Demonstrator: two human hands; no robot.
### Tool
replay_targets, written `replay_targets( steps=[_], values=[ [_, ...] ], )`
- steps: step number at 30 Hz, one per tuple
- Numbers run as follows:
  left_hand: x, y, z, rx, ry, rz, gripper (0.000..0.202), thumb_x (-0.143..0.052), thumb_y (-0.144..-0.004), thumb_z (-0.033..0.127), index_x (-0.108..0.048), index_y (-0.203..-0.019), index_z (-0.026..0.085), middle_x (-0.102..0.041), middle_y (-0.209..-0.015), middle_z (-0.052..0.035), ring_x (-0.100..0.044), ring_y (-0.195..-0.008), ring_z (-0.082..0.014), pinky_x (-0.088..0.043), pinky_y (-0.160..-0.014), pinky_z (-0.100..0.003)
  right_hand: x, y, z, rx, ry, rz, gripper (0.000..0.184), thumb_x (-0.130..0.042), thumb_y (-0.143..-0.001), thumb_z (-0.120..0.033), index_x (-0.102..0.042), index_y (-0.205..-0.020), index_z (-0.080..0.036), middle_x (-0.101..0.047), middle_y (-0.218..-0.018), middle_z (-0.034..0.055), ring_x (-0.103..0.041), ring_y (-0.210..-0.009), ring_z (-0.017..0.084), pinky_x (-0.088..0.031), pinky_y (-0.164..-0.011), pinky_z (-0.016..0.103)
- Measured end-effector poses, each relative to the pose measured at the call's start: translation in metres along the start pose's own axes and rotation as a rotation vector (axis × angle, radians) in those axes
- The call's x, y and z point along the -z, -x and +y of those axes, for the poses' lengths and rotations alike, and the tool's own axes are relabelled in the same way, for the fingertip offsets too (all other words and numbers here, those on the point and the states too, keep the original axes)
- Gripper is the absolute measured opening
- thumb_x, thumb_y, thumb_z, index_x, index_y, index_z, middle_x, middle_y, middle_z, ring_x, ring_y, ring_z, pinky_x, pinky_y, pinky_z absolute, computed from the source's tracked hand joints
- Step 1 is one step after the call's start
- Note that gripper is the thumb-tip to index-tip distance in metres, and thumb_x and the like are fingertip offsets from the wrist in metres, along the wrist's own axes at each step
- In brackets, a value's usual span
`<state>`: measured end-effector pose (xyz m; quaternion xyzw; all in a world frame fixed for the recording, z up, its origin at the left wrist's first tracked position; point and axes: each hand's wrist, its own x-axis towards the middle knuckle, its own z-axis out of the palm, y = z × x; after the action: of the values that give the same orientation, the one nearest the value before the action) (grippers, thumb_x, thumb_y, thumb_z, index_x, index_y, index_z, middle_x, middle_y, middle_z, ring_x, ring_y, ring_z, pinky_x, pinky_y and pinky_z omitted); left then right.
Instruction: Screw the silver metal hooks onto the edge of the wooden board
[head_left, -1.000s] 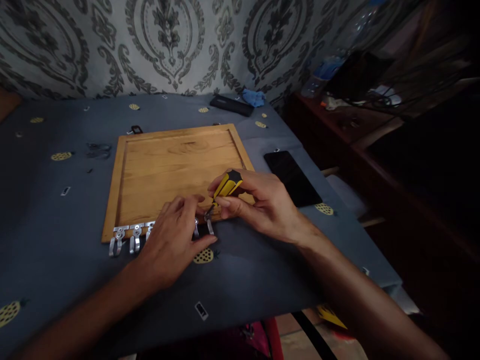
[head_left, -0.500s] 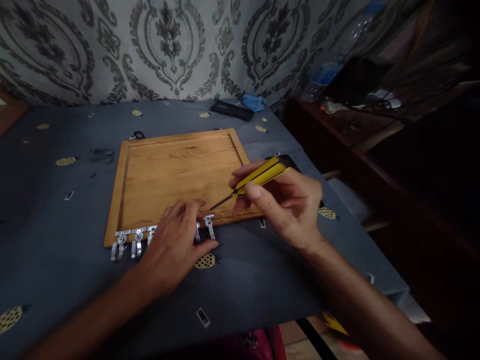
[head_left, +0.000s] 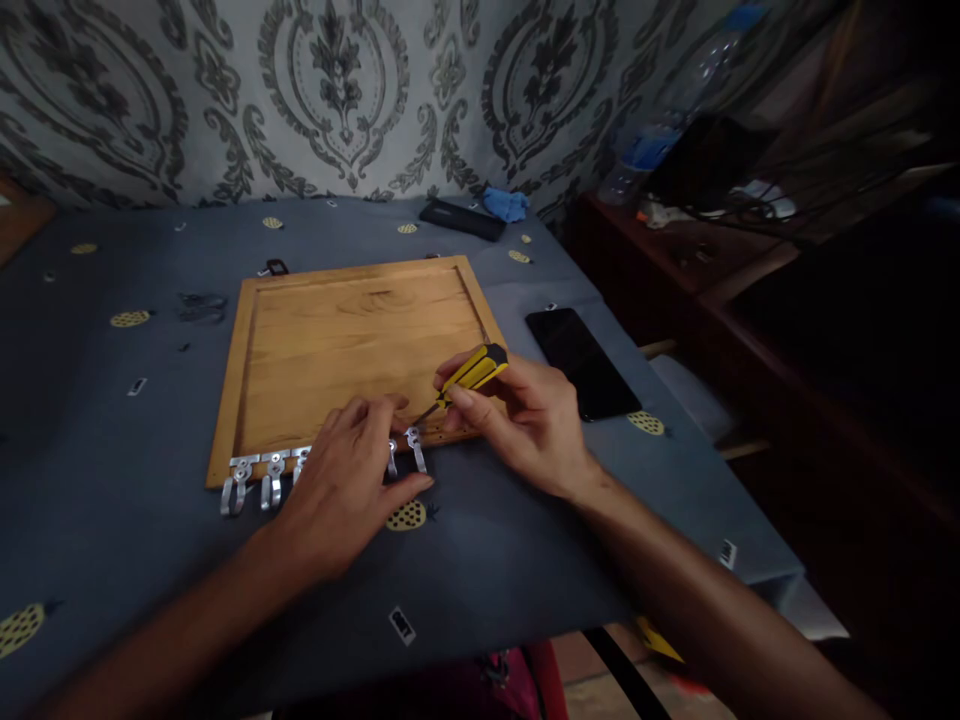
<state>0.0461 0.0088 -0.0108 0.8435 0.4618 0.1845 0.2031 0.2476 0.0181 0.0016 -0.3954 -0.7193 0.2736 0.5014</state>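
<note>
A framed wooden board (head_left: 360, 350) is lying flat near the middle of the worktop (head_left: 187, 560), with metal hooks (head_left: 276, 480) lining its side toward the worktop's near edge. The left hand (head_left: 341, 490) is resting over the middle hooks, its grip spreading loosely, thumb standing apart from the bent fingers; what its palm may be touching is staying hidden. The right hand (head_left: 540, 425) is closing its grip, thumb against fingers, around a yellow and black screwdriver (head_left: 474, 372), which is slanting down to the hook at the row's right end (head_left: 417, 450); whether the tip is sitting in a screw cannot be told. A phone (head_left: 585, 360) is lying by the worktop's right edge, while a black case (head_left: 459, 219) and a blue cloth (head_left: 506, 204) are lying near its far right corner.
</note>
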Motion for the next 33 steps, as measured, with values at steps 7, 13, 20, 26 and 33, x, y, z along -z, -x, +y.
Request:
replay_targets(
  steps=[7, 13, 20, 26, 33],
  values=[
    [0.0, 0.0, -0.001, -0.005, 0.017, -0.007, 0.061, -0.082, -0.076, 0.023, -0.042, -0.123, 0.022, -0.065, -0.112, -0.0068, -0.06, -0.109, -0.0299, -0.049, -0.091, -0.048, 0.002, -0.002, -0.005, 0.064, 0.143, -0.075, 0.011, -0.059, -0.095, -0.025, -0.065, -0.098, -0.015, -0.065, -0.071, -0.0014, -0.063, -0.065, 0.011, -0.048, -0.062, 0.024],
    [0.001, 0.0, 0.0, 0.0, -0.001, -0.021, 0.055, -0.08, -0.078, 0.025, -0.044, -0.119, 0.021, -0.063, -0.112, -0.0084, -0.059, -0.11, -0.0314, -0.049, -0.091, -0.049, 0.004, -0.003, -0.009, 0.068, 0.179, -0.094, 0.015, -0.057, -0.097, -0.028, -0.064, -0.096, -0.015, -0.063, -0.073, -0.0006, -0.063, -0.069, 0.012, -0.047, -0.063, 0.024],
    [0.002, 0.001, 0.002, -0.017, -0.056, -0.028, 0.055, -0.077, -0.08, 0.028, -0.042, -0.122, 0.021, -0.062, -0.112, -0.0095, -0.057, -0.109, -0.0316, -0.049, -0.09, -0.049, 0.005, -0.003, -0.012, 0.048, 0.181, -0.116, 0.019, -0.056, -0.098, -0.033, -0.064, -0.093, -0.016, -0.064, -0.078, 0.0013, -0.062, -0.07, 0.012, -0.048, -0.062, 0.024],
    [0.01, -0.002, -0.002, -0.012, -0.033, -0.03, 0.058, -0.08, -0.076, 0.031, -0.046, -0.123, 0.02, -0.062, -0.116, -0.0105, -0.057, -0.112, -0.0327, -0.047, -0.092, -0.049, 0.006, -0.002, -0.012, 0.062, 0.19, -0.11, 0.017, -0.058, -0.097, -0.032, -0.064, -0.094, -0.016, -0.061, -0.075, 0.0, -0.059, -0.066, 0.011, -0.046, -0.06, 0.023],
    [0.05, 0.024, 0.035, -0.113, 0.129, -0.026, 0.02, -0.057, -0.094, 0.034, -0.058, -0.114, 0.033, -0.067, -0.108, -0.0005, -0.063, -0.101, -0.024, -0.052, -0.084, -0.04, 0.007, -0.002, -0.008, 0.065, 0.169, -0.117, 0.016, -0.057, -0.098, -0.03, -0.064, -0.095, -0.015, -0.063, -0.079, 0.0019, -0.059, -0.067, 0.011, -0.046, -0.061, 0.024]
  ],
)
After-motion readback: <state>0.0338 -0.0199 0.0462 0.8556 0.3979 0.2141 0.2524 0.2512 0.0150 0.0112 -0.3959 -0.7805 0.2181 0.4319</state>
